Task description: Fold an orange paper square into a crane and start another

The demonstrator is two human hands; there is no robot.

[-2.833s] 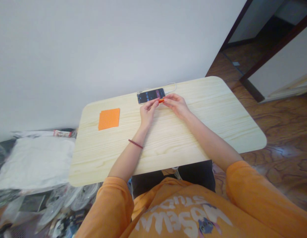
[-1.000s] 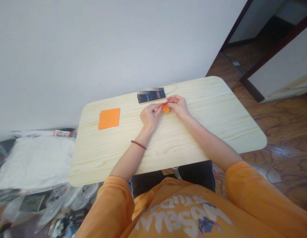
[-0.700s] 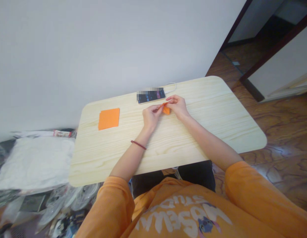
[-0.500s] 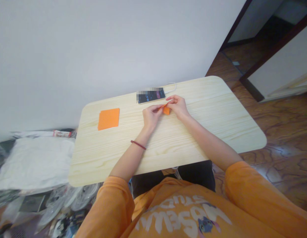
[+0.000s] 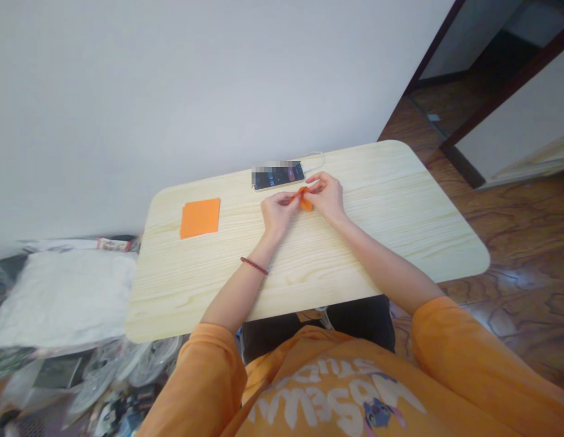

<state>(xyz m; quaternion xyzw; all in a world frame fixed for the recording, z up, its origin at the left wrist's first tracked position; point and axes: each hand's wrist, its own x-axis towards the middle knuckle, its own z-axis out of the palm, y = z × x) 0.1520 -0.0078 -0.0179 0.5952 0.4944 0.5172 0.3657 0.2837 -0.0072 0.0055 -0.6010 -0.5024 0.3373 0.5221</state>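
A small folded piece of orange paper point(image 5: 304, 200) is pinched between both my hands just above the light wooden table point(image 5: 400, 212). My left hand point(image 5: 276, 212) grips its left end with closed fingers. My right hand point(image 5: 326, 195) holds its right end, fingers curled together. Most of the paper is hidden by my fingers. A dark phone point(image 5: 277, 175) with a lit screen lies just beyond my hands, a white cable point(image 5: 315, 159) running from it.
A stack of square orange paper sheets point(image 5: 201, 217) lies on the table's left part. White bags and clear plastic clutter point(image 5: 63, 297) fill the floor to the left. Wooden floor and a doorway point(image 5: 468, 73) lie to the right.
The paper piece, a thin strip near the phone 2.8 s ago, now shows as a small folded wad. My hands have drawn slightly closer together over it.
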